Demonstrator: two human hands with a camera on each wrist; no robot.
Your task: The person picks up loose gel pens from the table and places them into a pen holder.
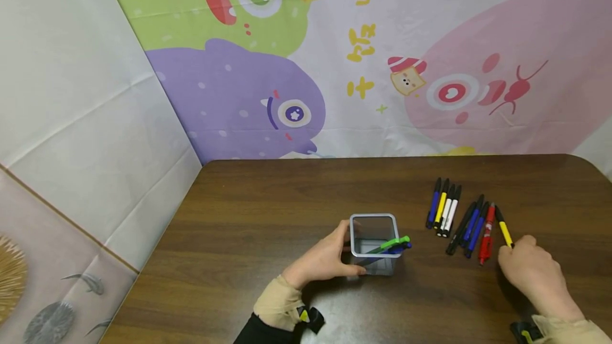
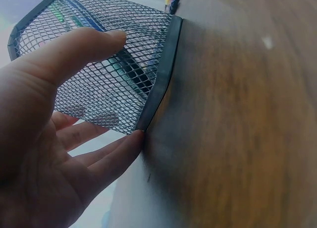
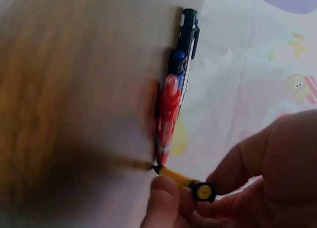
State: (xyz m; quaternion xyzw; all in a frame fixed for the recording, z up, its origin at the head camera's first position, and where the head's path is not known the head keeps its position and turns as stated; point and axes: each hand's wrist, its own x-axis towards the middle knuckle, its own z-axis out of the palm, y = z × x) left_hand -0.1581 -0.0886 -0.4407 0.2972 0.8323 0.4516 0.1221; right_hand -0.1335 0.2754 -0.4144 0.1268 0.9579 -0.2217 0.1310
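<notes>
So the yellow pen [image 1: 504, 227] is way off to the right of the mesh cup [image 1: 384, 266], farther out than the red pen [image 1: 487, 235], and the right hand [image 1: 533, 272] has its fingers pinched on the near end. Pen's long axis runs away from that hand, far tip leaning a bit toward the cup's side. Left hand [image 1: 325, 256] is the one at the cup, thumb and fingers gripping its left side. A green pen [image 1: 392, 243] leans inside, top poking past the cup's right rim.
</notes>
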